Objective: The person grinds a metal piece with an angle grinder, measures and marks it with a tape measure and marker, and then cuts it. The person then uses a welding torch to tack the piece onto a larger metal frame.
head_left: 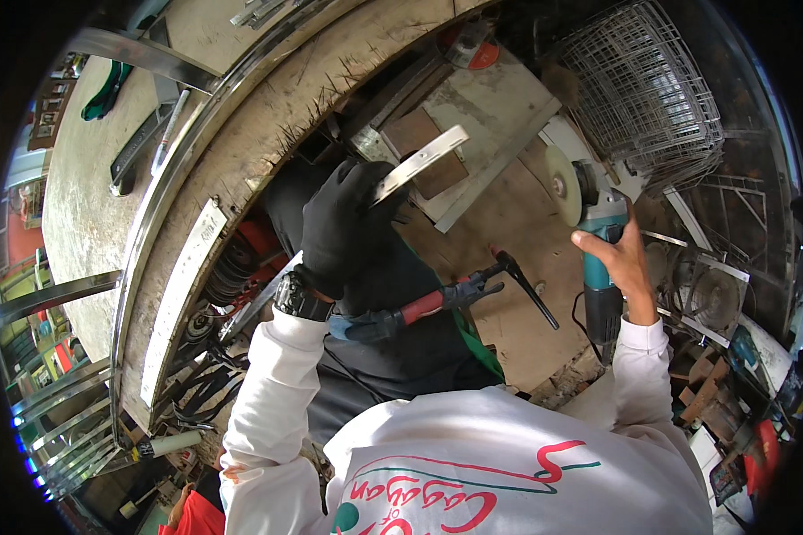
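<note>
My left hand (348, 214), in a black glove, is closed around one end of a short, flat metal bar (426, 162). The bar's free end slants up and to the right, away from the fist. Bare and to the right, my right hand (623, 259) grips a teal and black angle grinder (605, 218) by its body. The grinder's pale round disc (562, 183) faces left, apart from the bar; whether it is turning I cannot tell. Across my dark-clothed lap lies a red and black hand tool (421, 308) with a long black bar at its far end.
A curved wooden workbench (89, 232) edged with shiny metal tubing fills the left side. Ahead, a pale board (500, 116) carries a brown square piece (424, 143). Wire racks (642, 89) stand at the far right. Tools and scrap crowd the lower right.
</note>
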`<action>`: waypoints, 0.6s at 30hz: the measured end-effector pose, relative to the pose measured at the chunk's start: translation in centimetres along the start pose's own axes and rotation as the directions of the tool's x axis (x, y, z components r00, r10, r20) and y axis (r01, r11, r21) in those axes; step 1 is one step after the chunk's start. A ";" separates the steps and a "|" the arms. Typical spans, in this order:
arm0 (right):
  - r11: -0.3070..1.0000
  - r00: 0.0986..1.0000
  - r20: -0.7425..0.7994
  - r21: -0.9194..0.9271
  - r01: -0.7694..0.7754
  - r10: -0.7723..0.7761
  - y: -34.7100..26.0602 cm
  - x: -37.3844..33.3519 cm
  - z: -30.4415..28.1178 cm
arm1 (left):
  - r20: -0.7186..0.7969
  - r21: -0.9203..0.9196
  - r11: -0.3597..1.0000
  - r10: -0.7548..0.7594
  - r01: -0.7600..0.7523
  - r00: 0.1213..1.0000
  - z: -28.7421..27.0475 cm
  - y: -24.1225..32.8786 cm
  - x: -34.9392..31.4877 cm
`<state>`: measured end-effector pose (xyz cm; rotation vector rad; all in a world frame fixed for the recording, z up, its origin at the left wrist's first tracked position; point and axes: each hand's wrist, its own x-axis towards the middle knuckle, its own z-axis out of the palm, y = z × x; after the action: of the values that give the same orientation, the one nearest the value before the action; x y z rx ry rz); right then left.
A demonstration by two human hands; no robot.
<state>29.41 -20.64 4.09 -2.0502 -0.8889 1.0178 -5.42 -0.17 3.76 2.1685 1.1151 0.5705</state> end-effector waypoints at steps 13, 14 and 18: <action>0.982 0.960 -0.219 0.113 -0.150 0.172 4.9 -3.9 -2.5 | -0.112 0.182 0.965 -0.168 0.187 0.979 -9.2 6.4 -2.5; 0.992 0.966 -0.246 0.121 -0.045 0.074 6.8 -2.9 -3.2 | -0.100 0.181 0.983 0.004 0.014 0.995 -9.9 6.0 -2.1; 0.976 0.982 -0.100 -0.129 -0.175 0.163 1.8 -3.8 -2.3 | -0.212 0.270 0.961 0.120 -0.060 0.970 -13.0 6.0 -1.9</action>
<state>30.05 -25.28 5.18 -2.3002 -0.7675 0.9686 -11.19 -0.05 16.99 2.4387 1.2768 0.7652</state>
